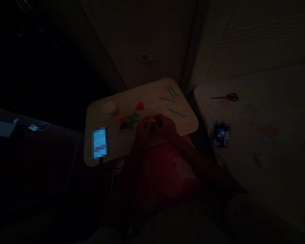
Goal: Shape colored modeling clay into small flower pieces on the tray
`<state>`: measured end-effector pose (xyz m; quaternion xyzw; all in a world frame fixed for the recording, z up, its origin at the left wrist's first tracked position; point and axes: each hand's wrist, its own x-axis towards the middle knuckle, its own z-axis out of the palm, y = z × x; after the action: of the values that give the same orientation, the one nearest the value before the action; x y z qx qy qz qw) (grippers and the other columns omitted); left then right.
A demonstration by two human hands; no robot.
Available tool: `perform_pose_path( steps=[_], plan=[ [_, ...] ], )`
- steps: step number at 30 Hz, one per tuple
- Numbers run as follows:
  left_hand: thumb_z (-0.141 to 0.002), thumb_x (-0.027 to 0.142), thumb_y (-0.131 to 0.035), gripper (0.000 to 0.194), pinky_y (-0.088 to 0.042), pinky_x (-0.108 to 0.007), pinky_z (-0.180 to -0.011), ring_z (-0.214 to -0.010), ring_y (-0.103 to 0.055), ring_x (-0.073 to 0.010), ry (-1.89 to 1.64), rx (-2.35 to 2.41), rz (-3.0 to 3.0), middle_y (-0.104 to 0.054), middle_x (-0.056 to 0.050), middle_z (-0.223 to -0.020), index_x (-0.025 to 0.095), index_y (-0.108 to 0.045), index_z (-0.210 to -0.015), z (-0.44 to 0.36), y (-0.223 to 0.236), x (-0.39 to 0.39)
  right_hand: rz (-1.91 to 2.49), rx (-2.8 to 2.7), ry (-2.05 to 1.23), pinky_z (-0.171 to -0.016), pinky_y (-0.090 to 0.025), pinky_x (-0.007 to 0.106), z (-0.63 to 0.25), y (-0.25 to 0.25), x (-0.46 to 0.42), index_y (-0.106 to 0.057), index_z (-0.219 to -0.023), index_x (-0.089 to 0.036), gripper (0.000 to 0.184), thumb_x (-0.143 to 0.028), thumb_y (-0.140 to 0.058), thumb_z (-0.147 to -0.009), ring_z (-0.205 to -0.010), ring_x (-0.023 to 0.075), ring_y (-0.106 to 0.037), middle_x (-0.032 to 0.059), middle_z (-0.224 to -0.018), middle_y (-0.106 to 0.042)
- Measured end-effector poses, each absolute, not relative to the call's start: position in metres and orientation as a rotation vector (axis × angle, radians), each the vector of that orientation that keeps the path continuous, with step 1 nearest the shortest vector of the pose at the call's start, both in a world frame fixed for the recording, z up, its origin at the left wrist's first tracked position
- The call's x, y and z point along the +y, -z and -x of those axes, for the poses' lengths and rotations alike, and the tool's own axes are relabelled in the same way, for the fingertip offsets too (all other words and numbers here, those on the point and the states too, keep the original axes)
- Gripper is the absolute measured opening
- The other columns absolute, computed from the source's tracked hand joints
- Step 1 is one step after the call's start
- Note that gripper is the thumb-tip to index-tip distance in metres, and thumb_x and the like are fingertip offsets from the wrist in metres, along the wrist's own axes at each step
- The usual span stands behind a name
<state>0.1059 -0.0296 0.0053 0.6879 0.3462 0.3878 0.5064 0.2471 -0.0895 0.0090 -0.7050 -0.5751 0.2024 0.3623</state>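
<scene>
My left hand [142, 129] and my right hand [165, 126] are together at the front edge of a small wooden-topped table [152, 91]. Their fingers curl around a small orange lump [151, 120], perhaps modelling clay; most of it is hidden. Left of the hands lie flat green pieces [133, 119] and a small dark and red cluster [122, 123]. Behind these is a bright red lump [139, 106]. To the right are a blue plastic knife [177, 113] and several thin blue sticks [170, 91]. The picture is very dark.
A lit phone [99, 143] lies at the table's left, with a pale-lidded tub [110, 107] behind it. A plug sits in a wall socket [146, 56]. On the pale surface to the right are scissors [225, 97] and a blurred-out dark object [221, 134].
</scene>
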Motion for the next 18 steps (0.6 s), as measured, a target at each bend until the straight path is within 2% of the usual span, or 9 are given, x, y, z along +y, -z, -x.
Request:
perform_pose_path(
  steps=[5, 13, 18],
  plan=[
    [-0.095, 0.058, -0.064, 0.042, -0.057, -0.035, -0.096, -0.103, -0.072, -0.0237, -0.966, 0.839, -1.684, -0.079, -0.009, -0.109, 0.019, -0.076, -0.104, -0.1077, -0.0056, -0.0325, 1.758, -1.542, -0.554, -0.087, -0.055, 0.039, -0.2493, -0.0113, -0.0903, -0.066, -0.13, -0.021, 0.046, -0.047, -0.059, -0.092, -0.1, 0.0303, -0.072, 0.011, -0.112, -0.078],
    [-0.097, 0.053, -0.063, 0.038, -0.056, -0.039, -0.103, -0.109, -0.073, -0.0249, -0.921, 0.818, -1.734, -0.08, -0.01, -0.116, 0.02, -0.079, -0.105, -0.106, -0.0034, -0.0309, 1.949, -1.462, -0.525, -0.087, -0.054, 0.041, -0.2413, -0.0163, -0.0902, -0.067, -0.124, -0.023, 0.037, -0.042, -0.058, -0.093, -0.1, 0.032, -0.071, 0.0128, -0.111, -0.078],
    [-0.1, 0.052, -0.059, 0.04, -0.054, -0.039, -0.107, -0.113, -0.072, -0.0245, -0.907, 0.815, -1.747, -0.079, -0.01, -0.119, 0.019, -0.079, -0.107, -0.107, -0.0014, -0.0315, 1.909, -1.459, -0.555, -0.086, -0.054, 0.04, -0.2463, -0.0179, -0.0862, -0.067, -0.127, -0.025, 0.04, -0.04, -0.061, -0.091, -0.102, 0.0308, -0.071, 0.0097, -0.113, -0.078]
  ],
)
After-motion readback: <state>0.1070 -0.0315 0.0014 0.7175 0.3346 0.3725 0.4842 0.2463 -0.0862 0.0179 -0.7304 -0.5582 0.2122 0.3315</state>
